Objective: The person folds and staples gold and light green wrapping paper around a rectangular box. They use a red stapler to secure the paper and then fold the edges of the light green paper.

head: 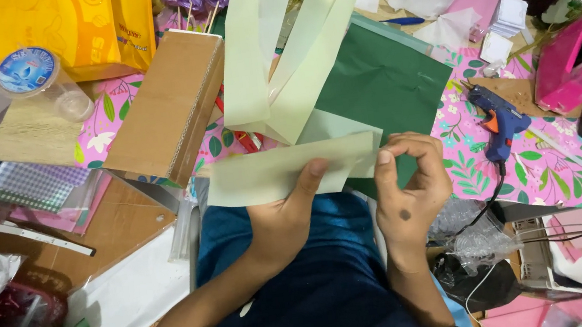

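My left hand (289, 212) holds a pale green paper strip (270, 173) flat, with the thumb pressed on its front. My right hand (408, 182) pinches the right end of the same strip, fingers curled over the folded edge. More pale green strips (278, 61) fan upward from the fold and lie over a dark green paper sheet (385, 85). Both forearms rest above my blue-clad lap.
A blue and orange glue gun (497, 123) lies right of my hands on a pink flowered cloth (551, 168). A pink tape dispenser (574, 62) sits far right. A cardboard box (165, 105), a plastic cup (44, 79) and a yellow bag (67, 28) stand to the left.
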